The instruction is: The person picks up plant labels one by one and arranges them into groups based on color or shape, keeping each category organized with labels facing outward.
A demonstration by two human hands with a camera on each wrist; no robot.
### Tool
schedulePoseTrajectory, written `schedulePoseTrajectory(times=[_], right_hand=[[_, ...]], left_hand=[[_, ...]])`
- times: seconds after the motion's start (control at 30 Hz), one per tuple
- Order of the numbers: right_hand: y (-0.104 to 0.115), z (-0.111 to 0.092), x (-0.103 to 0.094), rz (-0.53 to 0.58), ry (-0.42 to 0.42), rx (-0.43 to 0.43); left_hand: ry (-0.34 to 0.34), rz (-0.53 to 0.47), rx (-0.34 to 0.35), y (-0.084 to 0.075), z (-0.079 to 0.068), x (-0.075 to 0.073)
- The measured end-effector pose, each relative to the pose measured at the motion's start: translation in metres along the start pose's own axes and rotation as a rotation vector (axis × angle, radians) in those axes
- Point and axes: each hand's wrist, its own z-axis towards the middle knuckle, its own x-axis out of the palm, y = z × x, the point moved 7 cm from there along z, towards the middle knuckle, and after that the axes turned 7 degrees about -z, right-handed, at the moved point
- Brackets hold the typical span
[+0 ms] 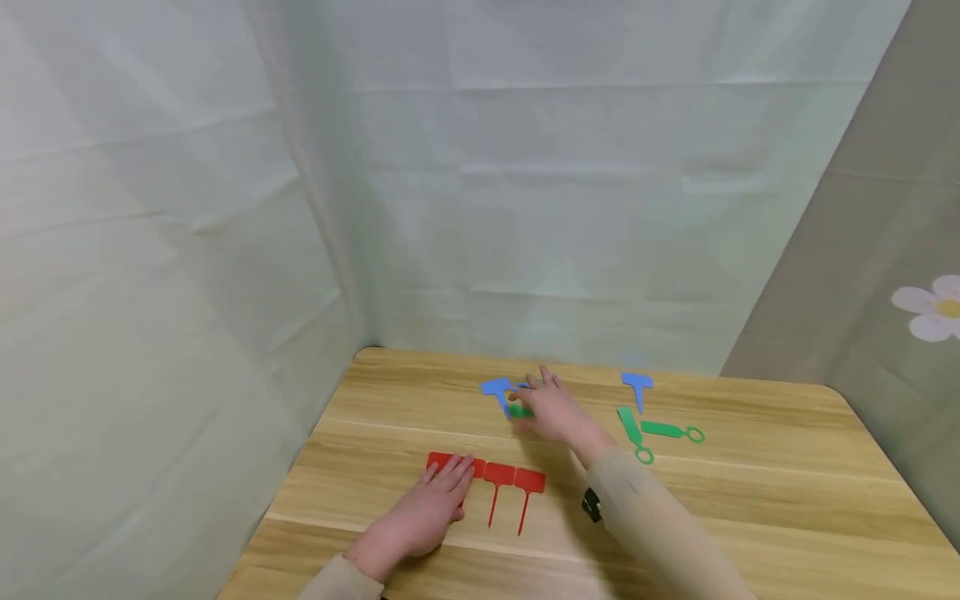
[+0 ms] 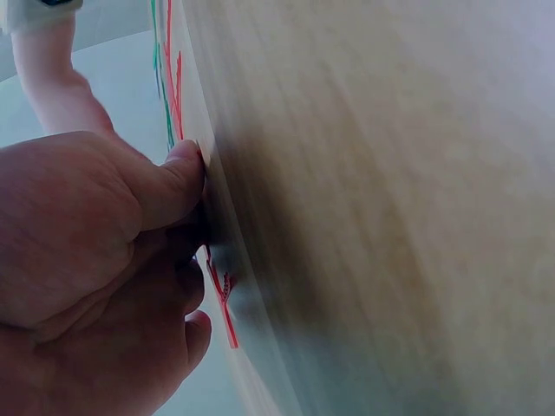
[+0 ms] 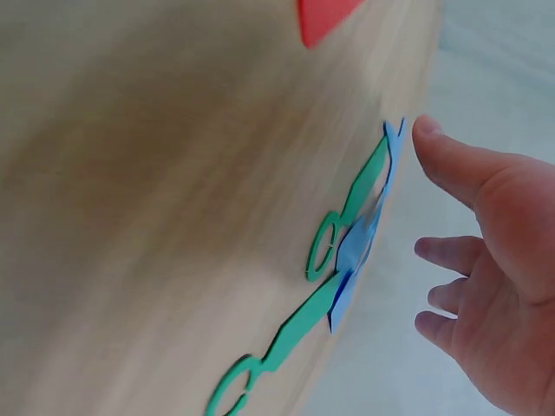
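Observation:
A row of red T-shaped plant labels lies near the front of the table, heads side by side and stems toward me. My left hand rests on the row's left end, fingers laid across the heads and hiding part of them. Farther back, my right hand hovers over a group of blue T-shaped labels and green ring-ended tags. Its fingers are spread with nothing between them in the right wrist view, and it covers part of that group in the head view.
To the right lie another blue T-shaped label and two green ring-ended tags. The wood-grain table meets pale hanging cloth behind and at the left. A small black object shows beside the right sleeve.

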Motion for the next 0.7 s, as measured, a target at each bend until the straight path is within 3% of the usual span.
schedulePoseTrajectory(times=[0.17,0.37,0.7], right_hand=[[-0.003,0.022,0.002,-0.084,0.017,0.007],[0.001,0.041,0.001,-0.106,0.067,0.038],[0.002,0.051,0.010,-0.180,0.174,0.121]], left_hand=[[0.007,0.036,-0.012,0.000,0.001,0.001],[0.024,0.036,-0.031,-0.003,0.000,-0.001],[-0.012,0.049,-0.005,-0.001,0.003,0.008]])
